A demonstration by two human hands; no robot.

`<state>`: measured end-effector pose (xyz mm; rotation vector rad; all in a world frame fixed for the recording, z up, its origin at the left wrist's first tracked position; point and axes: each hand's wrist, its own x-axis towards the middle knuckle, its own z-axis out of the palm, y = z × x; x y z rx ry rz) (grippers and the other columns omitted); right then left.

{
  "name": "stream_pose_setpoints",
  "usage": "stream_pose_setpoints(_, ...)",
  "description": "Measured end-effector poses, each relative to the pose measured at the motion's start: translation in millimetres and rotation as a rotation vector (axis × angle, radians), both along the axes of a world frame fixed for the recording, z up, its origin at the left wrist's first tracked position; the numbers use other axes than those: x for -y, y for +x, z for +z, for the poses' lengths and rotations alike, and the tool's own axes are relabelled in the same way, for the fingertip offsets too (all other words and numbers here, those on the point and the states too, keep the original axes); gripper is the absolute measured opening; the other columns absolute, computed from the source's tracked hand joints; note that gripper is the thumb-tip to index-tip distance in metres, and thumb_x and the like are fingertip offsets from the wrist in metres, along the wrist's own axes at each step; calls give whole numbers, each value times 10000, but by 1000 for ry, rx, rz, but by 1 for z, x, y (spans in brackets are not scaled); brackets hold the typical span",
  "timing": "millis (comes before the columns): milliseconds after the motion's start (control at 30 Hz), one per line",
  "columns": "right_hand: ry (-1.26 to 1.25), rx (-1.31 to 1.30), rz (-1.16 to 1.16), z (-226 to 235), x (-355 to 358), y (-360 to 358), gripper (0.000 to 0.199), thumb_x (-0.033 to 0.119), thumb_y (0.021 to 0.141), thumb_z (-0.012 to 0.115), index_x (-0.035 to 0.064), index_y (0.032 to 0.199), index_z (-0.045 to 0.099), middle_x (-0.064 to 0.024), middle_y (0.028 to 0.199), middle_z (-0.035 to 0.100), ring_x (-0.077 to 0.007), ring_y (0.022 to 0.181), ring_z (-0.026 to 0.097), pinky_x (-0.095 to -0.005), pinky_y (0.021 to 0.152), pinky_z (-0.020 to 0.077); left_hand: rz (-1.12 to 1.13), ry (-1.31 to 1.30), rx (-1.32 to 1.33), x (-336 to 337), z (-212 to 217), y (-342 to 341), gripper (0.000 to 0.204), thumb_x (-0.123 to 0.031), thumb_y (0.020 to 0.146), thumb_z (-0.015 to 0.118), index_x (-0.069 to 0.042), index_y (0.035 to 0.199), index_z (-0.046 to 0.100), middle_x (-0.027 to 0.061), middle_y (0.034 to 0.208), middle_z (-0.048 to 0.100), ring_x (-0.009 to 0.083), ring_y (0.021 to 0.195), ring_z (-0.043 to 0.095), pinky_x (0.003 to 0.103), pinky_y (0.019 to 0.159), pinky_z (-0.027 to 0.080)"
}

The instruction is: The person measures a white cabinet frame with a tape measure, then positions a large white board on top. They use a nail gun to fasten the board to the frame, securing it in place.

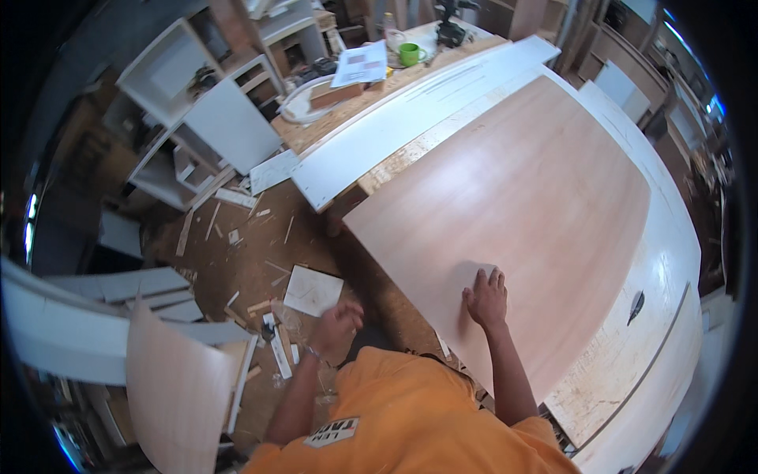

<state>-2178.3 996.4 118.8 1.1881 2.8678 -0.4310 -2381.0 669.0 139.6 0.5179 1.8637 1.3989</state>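
Observation:
A large sheet of thin, pale reddish plywood [537, 189] lies on the workbench in front of me and to the right. My right hand [485, 299] is at its near part, palm down with the fingers stretched out, and it casts a shadow on the surface. My left hand [339, 325] hangs over the floor beside the bench, its fingers loosely curled and nothing visible in them. Below and beyond that hand, a white square board [313, 291] lies on the floor. A small dark tool-like object [636, 307] rests to the right of the plywood.
Along the bench's far side runs a long white board [426, 110]. Behind it stand a green mug [410, 54] and papers [361, 64]. Wood offcuts litter the floor [260, 229]. White cabinet frames [193, 118] stand far left; a curved plywood piece [174, 387] leans near left.

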Motion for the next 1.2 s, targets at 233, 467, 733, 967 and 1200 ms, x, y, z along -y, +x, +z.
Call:
stream_pose_setpoints(233, -144, 160, -350, 21, -22, -105, 722, 405, 928, 633, 138, 1544, 365, -346, 1578, 240, -490, 1474, 233, -569, 1158, 300, -171, 373, -300, -358, 71, -400, 113, -100, 936, 613, -8, 986, 655, 52, 888, 696, 129, 873, 657, 288, 814, 522)
stream_pose_setpoints(467, -352, 205, -628, 40, -20, -146, 813, 406, 890, 688, 129, 1562, 322, -351, 1565, 257, -478, 1488, 214, -560, 1167, 296, -713, 63, -1373, -645, -27, -645, 506, -114, 804, 675, -48, 1300, 602, 214, 1294, 625, 378, 1214, 584, 447, 1051, 461)
stream_pose_setpoints(733, -411, 354, -721, 52, -29, -184, 882, 382, 924, 684, 127, 1606, 186, -310, 1625, 128, -429, 1526, 149, -523, 1172, 312, -1202, -14, -1544, -761, -62, -725, 672, -280, 868, 694, -39, 1444, 447, 217, 1420, 520, 359, 1281, 508, 458, 1068, 423)
stream_pose_setpoints(967, -421, 243, -848, 44, -25, -176, 743, 399, 988, 580, 224, 1610, 214, -231, 1665, 82, -356, 1550, 115, -473, 1156, 327, -819, 9, -1500, -726, 8, -725, 638, -325, 849, 766, 12, 1335, 529, 236, 1267, 609, 343, 1110, 602, 461, 949, 495)
stream_pose_setpoints(1200, -400, -4, -930, 34, -8, -168, 639, 299, 982, 554, 129, 1556, 332, -230, 1618, 250, -362, 1507, 245, -484, 1162, 323, -549, 301, -1224, -614, 102, -641, 631, -376, 850, 795, 51, 1262, 582, 241, 1144, 672, 320, 983, 669, 452, 866, 544)
